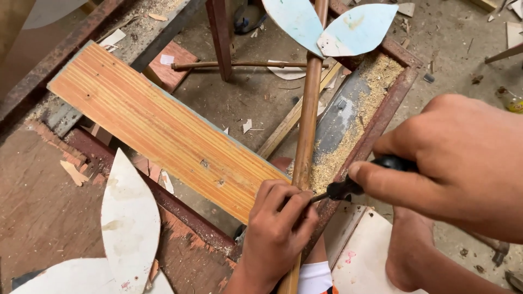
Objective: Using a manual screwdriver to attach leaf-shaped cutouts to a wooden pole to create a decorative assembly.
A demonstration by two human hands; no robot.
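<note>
Head view, looking down on a rusty metal frame (381,117) that serves as the desk, with a long brown wooden pole (306,125) running up the middle; everything below is placed against that pole. Far left of it, at the bottom, lie white leaf-shaped cut-outs (128,218), unattached. Nearer the pole, a striped orange board (158,128) slants across the frame, its lower end just beside the pole. The left hand (278,234) is closed around the pole low down, fingertips pinched at the tip of a tool. Right of the pole, the right hand (457,163) is wrapped tight on the black handle of a screwdriver (354,185), whose shaft points at the pole where the left fingers pinch (whatever sits under the tip is hidden by them).

At the pole's top, two pale blue leaf shapes (327,27) already sit against it, one each side, so that part looks done; the spot being worked lower down seems unfinished, and the white cut-outs look left to do. Sawdust (354,130) lies along the frame right of the pole.

No packages, labels or signs show clearly.
</note>
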